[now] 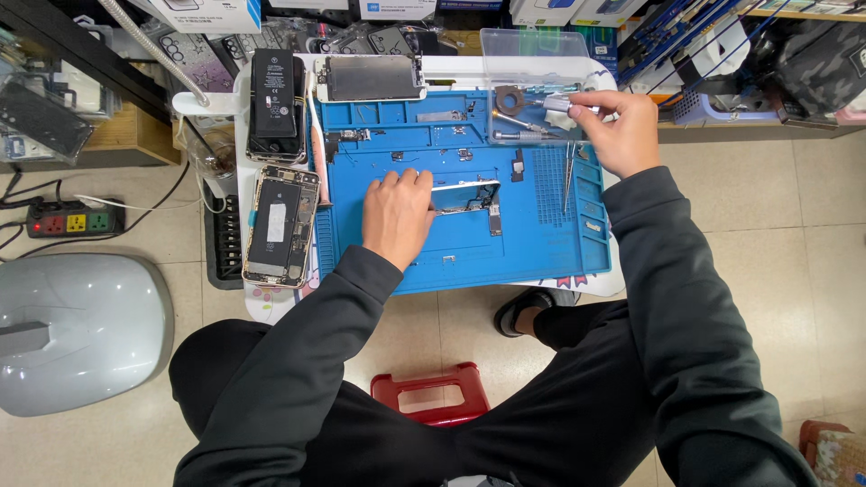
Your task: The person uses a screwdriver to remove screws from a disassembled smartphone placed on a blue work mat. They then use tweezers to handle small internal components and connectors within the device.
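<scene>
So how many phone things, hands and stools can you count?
Opened phones: 1
Batteries: 1
Screens: 1
Hands: 2, left and right
Red stools: 1
Total: 6

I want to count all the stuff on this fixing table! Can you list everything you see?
repair mat: one, blue, on the small table
circuit board: one, silver, mid mat, under the left hand
opened phone: one, dark inside, left of the mat
battery: one, black, above the opened phone
phone screen: one, grey, at the top edge of the mat
plastic box: one, clear, top right of the mat
tweezers: one, silver, right side of the mat
power strip: one, black, floor at left
stool: one, red, below the table
left hand: resting on the circuit board
right hand: pinching a small silver tool
</scene>
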